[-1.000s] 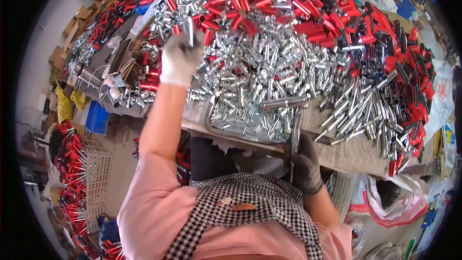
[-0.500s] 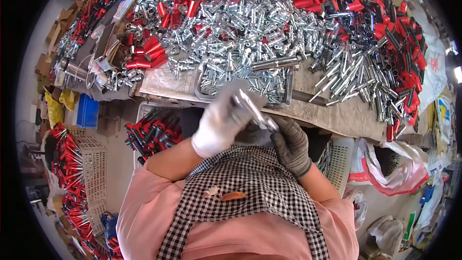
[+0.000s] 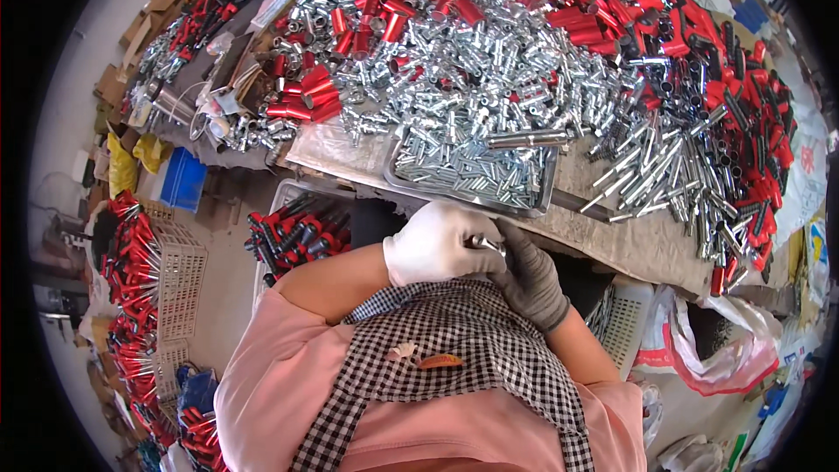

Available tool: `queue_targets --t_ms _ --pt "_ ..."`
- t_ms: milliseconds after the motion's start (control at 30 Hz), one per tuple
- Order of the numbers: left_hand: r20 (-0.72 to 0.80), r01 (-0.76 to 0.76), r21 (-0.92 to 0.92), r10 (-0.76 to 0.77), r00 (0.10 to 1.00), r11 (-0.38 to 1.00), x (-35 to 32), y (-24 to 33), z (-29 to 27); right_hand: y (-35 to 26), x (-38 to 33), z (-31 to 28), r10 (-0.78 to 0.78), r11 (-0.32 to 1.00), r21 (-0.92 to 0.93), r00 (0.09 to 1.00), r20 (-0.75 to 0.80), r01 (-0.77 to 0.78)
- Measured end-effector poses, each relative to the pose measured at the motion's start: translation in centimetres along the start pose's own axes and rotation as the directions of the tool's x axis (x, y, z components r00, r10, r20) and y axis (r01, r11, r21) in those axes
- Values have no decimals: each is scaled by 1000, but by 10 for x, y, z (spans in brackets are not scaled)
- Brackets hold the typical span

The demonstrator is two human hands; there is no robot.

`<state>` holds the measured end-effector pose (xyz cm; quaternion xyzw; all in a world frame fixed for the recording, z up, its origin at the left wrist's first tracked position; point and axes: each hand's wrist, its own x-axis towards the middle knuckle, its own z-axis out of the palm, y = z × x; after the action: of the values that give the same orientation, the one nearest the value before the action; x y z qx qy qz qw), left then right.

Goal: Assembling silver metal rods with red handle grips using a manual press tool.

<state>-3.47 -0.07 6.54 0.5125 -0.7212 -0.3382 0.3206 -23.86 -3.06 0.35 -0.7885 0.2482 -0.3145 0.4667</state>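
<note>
In front of my apron, close to the table's near edge, both hands meet around a shiny silver metal part (image 3: 486, 246). Only a short stretch of it shows; the rest is hidden by the gloves. My left hand (image 3: 437, 245), in a white glove, is closed round the part. My right hand (image 3: 533, 281), in a dark grey glove, presses its bent fingers against the part from the other side. Just beyond the hands stands a metal tray (image 3: 552, 185) of small silver pins (image 3: 463, 177). A silver tube (image 3: 529, 138) lies across the tray's far right corner.
Silver fittings (image 3: 472, 61) and red sleeves (image 3: 306, 98) are heaped across the table. Metal rods (image 3: 651, 179) and red-and-black tools (image 3: 752, 149) lie to the right. Below the table are a bin of red-black tools (image 3: 301, 236), crates (image 3: 182, 288) and a plastic bag (image 3: 725, 354).
The hands have come together, covering most of the silver part that showed between them. My left hand has moved down toward my right. The whole view has shifted slightly.
</note>
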Motion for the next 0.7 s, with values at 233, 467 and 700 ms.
queue_targets --t_ms 233,467,700 --pt "56 278 43 -280 958 960 20 -16 -30 -14 5 -24 23 999 27 998 60 -25" --pt "-557 546 345 -302 774 764 103 -77 -120 14 -10 -30 364 807 528 926 -95 -263" --pt "-594 432 314 -181 784 845 141 -80 -121 15 -10 -32 408 820 516 885 -224 -248"
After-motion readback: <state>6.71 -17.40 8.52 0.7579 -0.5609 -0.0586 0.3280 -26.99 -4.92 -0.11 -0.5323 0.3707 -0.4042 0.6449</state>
